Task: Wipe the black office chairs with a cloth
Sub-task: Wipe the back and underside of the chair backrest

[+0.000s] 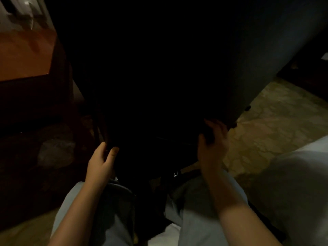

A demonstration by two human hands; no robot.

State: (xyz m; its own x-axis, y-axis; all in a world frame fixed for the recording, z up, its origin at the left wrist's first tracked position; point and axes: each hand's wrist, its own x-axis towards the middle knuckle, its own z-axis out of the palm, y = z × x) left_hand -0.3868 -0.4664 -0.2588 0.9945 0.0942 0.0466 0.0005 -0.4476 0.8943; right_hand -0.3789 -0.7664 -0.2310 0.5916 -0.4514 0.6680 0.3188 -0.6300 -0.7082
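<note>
A black office chair (159,68) fills the middle of the view, its back very dark and close to me. My left hand (102,162) grips the lower left edge of the chair back between thumb and fingers. At the lower right edge, my right hand (213,144) has its fingers curled round a dark piece there. In this light I cannot tell whether that piece is chair or cloth, and no cloth stands out anywhere. Part of the chair's base (179,174) shows dimly between my knees.
An orange-brown wooden desk (23,55) stands at the left, with dark shadow beneath it. Patterned beige floor (269,125) lies to the right. A large white soft shape (298,183) sits at the lower right. My legs in light trousers (195,219) are at the bottom.
</note>
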